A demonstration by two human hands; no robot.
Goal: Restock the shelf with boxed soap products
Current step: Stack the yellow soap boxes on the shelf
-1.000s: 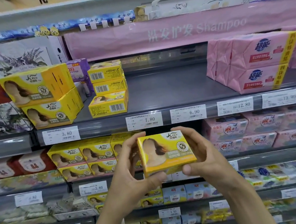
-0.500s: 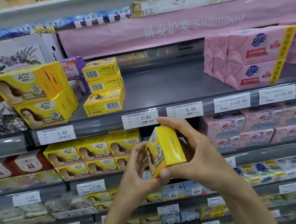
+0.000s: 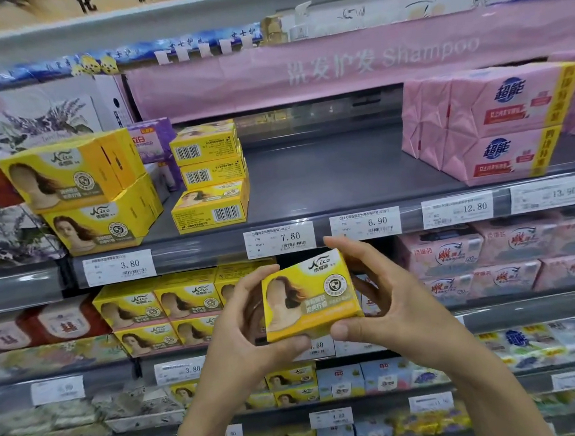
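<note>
Work seems partly done: stacked yellow boxes [image 3: 208, 175] stand at the left of the upper shelf [image 3: 327, 174], with bare space beside them. One more soap box [image 3: 310, 296] is in the air just below that shelf, not yet placed. The grip of the left hand [image 3: 243, 330] and of the right hand [image 3: 387, 299] pinches its sides.

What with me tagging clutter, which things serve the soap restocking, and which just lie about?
Job: yellow soap box, left hand, right hand, stacked yellow boxes, upper shelf.
Lying about: pink soap packs, price tags, Shampoo banner, lavender box.
</note>
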